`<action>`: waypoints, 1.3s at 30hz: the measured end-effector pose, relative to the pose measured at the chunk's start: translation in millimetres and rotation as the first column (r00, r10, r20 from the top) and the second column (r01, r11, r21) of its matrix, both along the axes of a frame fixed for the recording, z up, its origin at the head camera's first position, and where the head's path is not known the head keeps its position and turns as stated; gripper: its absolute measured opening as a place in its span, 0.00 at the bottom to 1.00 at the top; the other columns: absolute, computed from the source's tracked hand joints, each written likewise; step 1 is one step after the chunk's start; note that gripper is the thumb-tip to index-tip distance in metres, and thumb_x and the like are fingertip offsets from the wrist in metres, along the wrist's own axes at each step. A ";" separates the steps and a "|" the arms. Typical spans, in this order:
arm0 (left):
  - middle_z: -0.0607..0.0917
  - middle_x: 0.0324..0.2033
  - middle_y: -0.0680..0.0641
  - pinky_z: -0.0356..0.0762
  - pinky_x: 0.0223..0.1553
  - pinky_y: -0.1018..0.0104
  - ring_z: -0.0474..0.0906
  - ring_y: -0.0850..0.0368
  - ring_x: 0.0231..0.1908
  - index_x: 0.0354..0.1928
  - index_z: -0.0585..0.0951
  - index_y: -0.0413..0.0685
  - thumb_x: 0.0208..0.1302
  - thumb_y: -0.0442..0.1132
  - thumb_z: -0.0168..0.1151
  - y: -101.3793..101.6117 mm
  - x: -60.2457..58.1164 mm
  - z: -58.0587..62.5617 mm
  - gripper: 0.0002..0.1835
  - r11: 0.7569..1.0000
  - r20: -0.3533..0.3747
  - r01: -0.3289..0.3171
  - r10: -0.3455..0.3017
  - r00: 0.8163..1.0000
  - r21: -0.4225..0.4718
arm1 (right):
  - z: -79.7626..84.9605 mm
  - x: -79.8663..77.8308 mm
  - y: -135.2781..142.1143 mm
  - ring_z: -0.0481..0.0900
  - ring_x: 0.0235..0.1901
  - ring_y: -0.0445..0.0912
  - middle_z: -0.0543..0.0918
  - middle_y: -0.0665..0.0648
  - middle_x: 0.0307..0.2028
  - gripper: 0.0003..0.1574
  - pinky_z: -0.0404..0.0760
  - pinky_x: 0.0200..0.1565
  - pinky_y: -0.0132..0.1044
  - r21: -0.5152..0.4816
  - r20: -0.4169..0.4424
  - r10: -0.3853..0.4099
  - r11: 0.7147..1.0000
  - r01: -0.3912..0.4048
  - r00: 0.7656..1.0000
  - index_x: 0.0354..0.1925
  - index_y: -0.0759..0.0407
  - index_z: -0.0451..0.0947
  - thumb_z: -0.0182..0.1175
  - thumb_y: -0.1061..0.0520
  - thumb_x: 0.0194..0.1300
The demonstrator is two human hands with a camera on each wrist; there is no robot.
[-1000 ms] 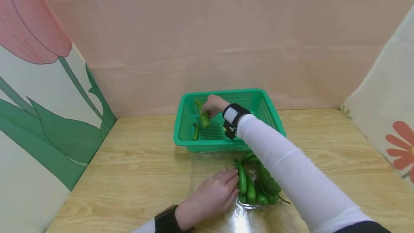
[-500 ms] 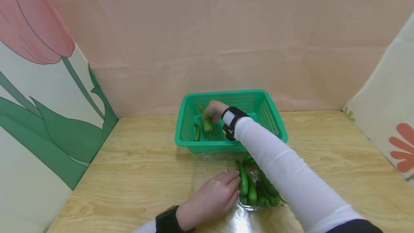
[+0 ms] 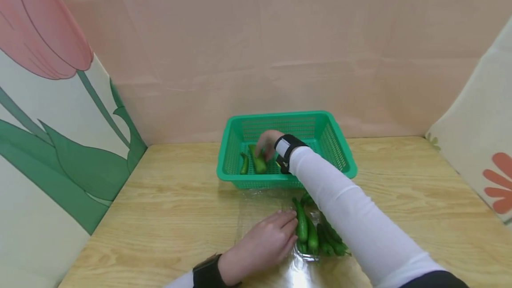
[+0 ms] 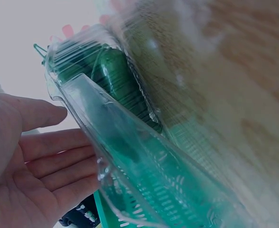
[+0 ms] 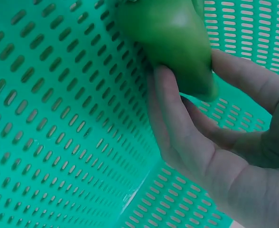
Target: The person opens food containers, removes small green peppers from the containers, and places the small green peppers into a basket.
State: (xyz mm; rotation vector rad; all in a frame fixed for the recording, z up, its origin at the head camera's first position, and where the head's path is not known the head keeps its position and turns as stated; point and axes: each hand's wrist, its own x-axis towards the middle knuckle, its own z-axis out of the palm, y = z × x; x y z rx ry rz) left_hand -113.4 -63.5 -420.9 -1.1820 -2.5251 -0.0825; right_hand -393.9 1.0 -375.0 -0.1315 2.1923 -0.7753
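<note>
In the head view, my right hand (image 3: pixel 267 143) reaches into a green plastic basket (image 3: pixel 224 157). It pinches a thick green pepper (image 5: pixel 172 38) between thumb and fingers, low in the basket's left part. A smaller green pepper (image 3: pixel 244 163) lies to the left of it. My left hand (image 3: pixel 266 243) touches the side of a clear plastic clamshell box (image 4: pixel 87 95), its fingers nearly straight along the rim. Several long green peppers (image 3: pixel 306 230) lie in that box, partly hidden by my right sleeve.
The wood-grain table (image 3: pixel 176 199) carries the basket at its back, near a pinkish backdrop (image 3: pixel 256 48). The box's clear lid (image 3: pixel 250 208) spreads to the left on the tabletop. Printed flower panels stand at both sides.
My right hand has lowered the thick green pepper toward the basket's floor, coming slightly nearer to the front wall. The left hand has stayed by the box.
</note>
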 end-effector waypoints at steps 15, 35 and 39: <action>0.80 0.55 0.45 0.75 0.61 0.62 0.76 0.55 0.57 0.52 0.80 0.42 0.68 0.46 0.53 -0.7 0.2 0.2 0.18 1.000 -0.009 0.004 -0.004 1.000 -0.002 | 4.0 11.0 0.9 0.74 0.56 0.64 0.58 0.73 0.67 0.36 0.85 0.49 0.46 -0.016 0.104 -0.095 0.995 0.097 0.990 0.67 0.69 0.58 0.58 0.63 0.64; 0.80 0.54 0.44 0.74 0.61 0.63 0.76 0.55 0.57 0.51 0.80 0.42 0.67 0.46 0.54 -1.0 -1.4 -1.0 0.18 1.000 -0.023 0.008 -0.007 1.000 0.009 | 12.2 14.6 -1.7 0.76 0.56 0.61 0.71 0.76 0.58 0.34 0.80 0.56 0.43 0.052 0.230 -0.176 0.984 0.168 0.957 0.66 0.73 0.58 0.55 0.62 0.67; 0.80 0.54 0.44 0.73 0.62 0.63 0.77 0.55 0.57 0.51 0.80 0.42 0.67 0.46 0.54 -1.3 -1.3 -0.4 0.18 1.000 -0.025 0.008 -0.008 1.000 0.007 | 12.7 14.6 -3.2 0.74 0.59 0.59 0.70 0.74 0.61 0.31 0.79 0.58 0.42 0.044 0.284 -0.211 0.977 0.207 0.935 0.65 0.75 0.59 0.54 0.63 0.68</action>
